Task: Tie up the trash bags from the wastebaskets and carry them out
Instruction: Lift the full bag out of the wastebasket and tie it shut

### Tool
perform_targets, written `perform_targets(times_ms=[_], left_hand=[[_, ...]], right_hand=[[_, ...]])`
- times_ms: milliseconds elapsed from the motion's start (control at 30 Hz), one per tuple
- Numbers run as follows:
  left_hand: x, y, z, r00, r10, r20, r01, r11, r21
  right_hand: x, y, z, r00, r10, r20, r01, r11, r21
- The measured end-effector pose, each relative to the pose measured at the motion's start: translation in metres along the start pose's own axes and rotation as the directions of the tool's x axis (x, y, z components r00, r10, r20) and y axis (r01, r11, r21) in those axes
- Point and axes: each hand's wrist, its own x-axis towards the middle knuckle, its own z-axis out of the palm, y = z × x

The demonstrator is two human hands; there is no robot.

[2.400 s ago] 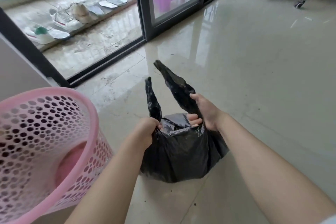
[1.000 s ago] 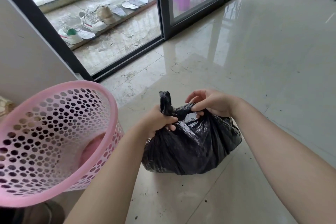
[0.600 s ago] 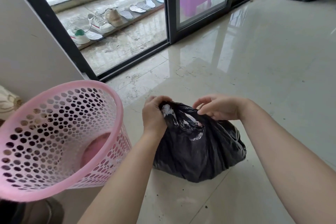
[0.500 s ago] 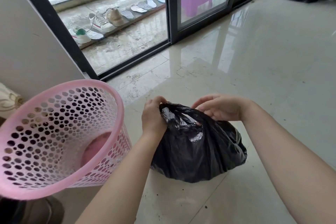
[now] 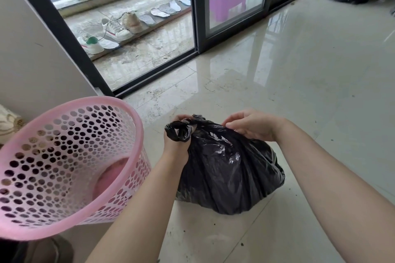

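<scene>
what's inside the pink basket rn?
Nothing visible inside the pink wastebasket: only its bare pink bottom and perforated wall, no liner. It is tilted, and its near rim hides part of the inside. The black trash bag sits on the floor beside it.

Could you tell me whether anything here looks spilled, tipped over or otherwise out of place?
Yes: the pink basket leans tipped toward the camera rather than standing upright, and dark crumbs speckle the floor around the black bag.
</scene>
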Motion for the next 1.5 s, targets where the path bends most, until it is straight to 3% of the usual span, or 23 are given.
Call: perform_targets(times_ms=[200,300,400,533,700,800,933,1033,1100,1167,1300,1433,1500], left_hand=[[-0.006,0.001,0.003,0.997,0.043,-0.058,-0.046,0.998,-0.040],[-0.005,0.001,0.006,0.995,-0.034,-0.091,0.020,0.988,-0.151],[-0.005,0.002,0.007,1.000,-0.009,-0.026,0.003,0.976,-0.219],[-0.005,-0.004,0.007,0.990,0.109,0.093,-0.092,0.981,-0.169],[-0.010,-0.005,0.003,0.978,0.082,0.192,-0.053,0.987,-0.148],[-0.013,-0.004,0.001,0.971,0.045,0.235,-0.021,0.995,-0.102],[-0.016,-0.001,0.002,0.965,-0.004,0.261,0.038,0.992,-0.122],[-0.018,0.001,0.002,0.963,-0.070,0.262,0.105,0.987,-0.123],[-0.018,0.003,-0.003,0.953,-0.112,0.282,0.148,0.983,-0.110],[-0.020,0.006,-0.007,0.922,-0.152,0.356,0.204,0.973,-0.111],[-0.023,0.012,0.000,0.895,-0.216,0.390,0.265,0.961,-0.076],[-0.021,0.031,0.016,0.923,-0.071,0.378,0.183,0.946,-0.268],[-0.018,0.041,0.018,0.948,0.015,0.317,0.137,0.881,-0.452]], right_hand=[[-0.001,0.002,0.000,0.999,0.042,0.015,-0.042,0.999,0.028],[-0.002,0.001,0.001,0.994,0.087,0.060,-0.088,0.996,0.021],[-0.002,0.000,0.006,0.984,0.141,0.106,-0.141,0.990,-0.012],[0.005,0.009,0.008,0.979,0.175,0.108,-0.171,0.984,-0.039],[0.009,0.015,0.007,0.990,0.048,-0.134,-0.051,0.998,-0.024],[0.004,0.016,0.006,0.993,0.033,-0.110,-0.046,0.992,-0.119],[0.002,0.019,0.005,0.989,0.009,-0.148,-0.001,0.999,0.053],[-0.003,0.019,0.002,0.995,-0.010,-0.101,0.011,1.000,0.010],[-0.006,0.019,-0.006,0.989,-0.056,-0.139,0.073,0.990,0.118],[-0.009,0.017,-0.017,0.977,-0.131,-0.166,0.182,0.921,0.345],[-0.015,0.007,-0.023,0.897,-0.410,-0.164,0.391,0.567,0.725],[-0.014,-0.013,-0.010,0.812,-0.538,-0.226,0.448,0.328,0.832],[-0.016,-0.018,-0.011,0.819,-0.519,-0.245,0.465,0.348,0.814]])
